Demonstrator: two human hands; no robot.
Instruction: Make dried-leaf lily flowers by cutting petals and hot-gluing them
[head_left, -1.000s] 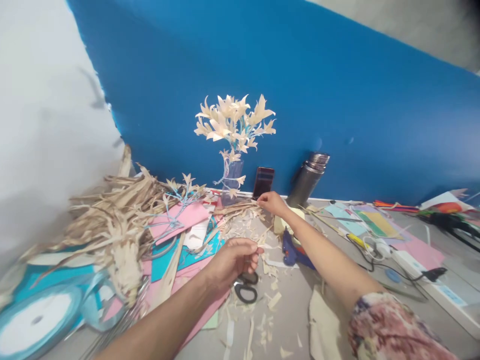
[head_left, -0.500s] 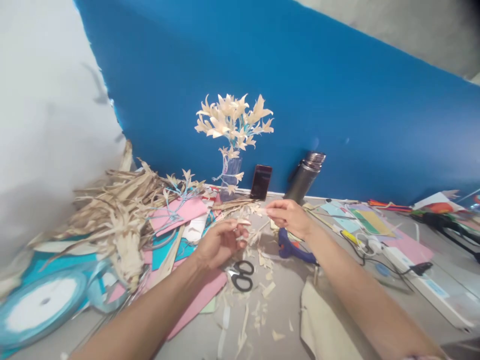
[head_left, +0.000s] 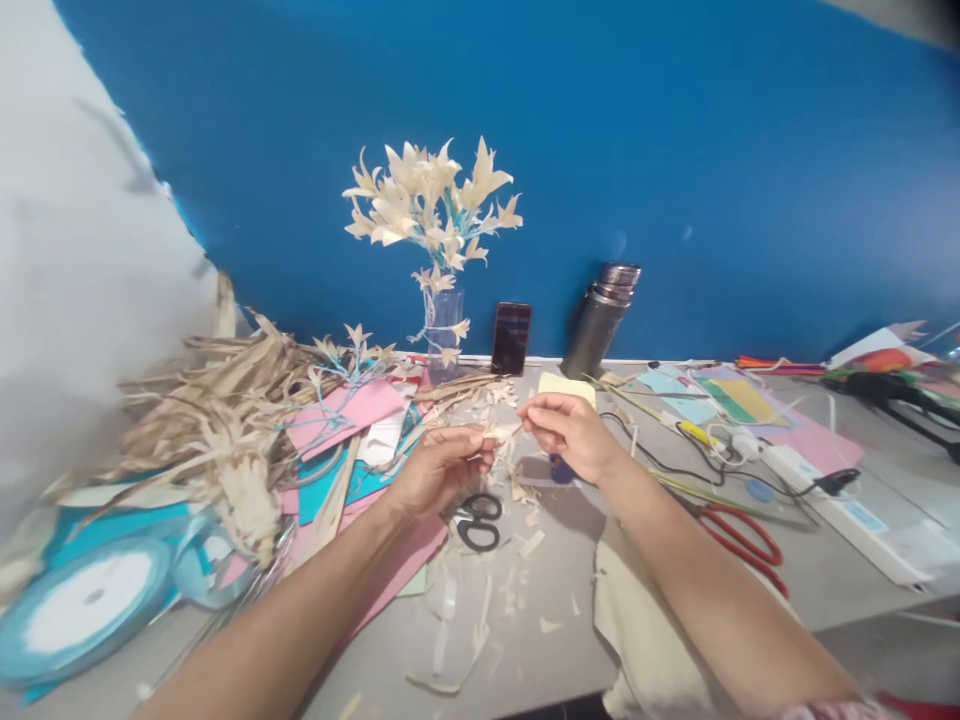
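Over the middle of the table, my left hand pinches a small pale husk flower between thumb and fingers. My right hand is closed in a pinch at the flower's right end; whatever lies between those fingertips is too small to make out. Below my left hand rest black-handled scissors. Part of a dark blue tool shows beneath my right hand, mostly hidden by it. Pale husk scraps are scattered under both hands. Behind them, a clear vase holds husk flowers on light blue stems.
Dried husks heap up at left, near a blue ribbon spool. A phone and a dark flask lean against the blue wall. Red-handled pliers or scissors, a power strip and cords lie at right.
My hands have come closer together, and my right fingertips now meet the piece in my left hand. The view has shifted, bringing the red handles into sight.
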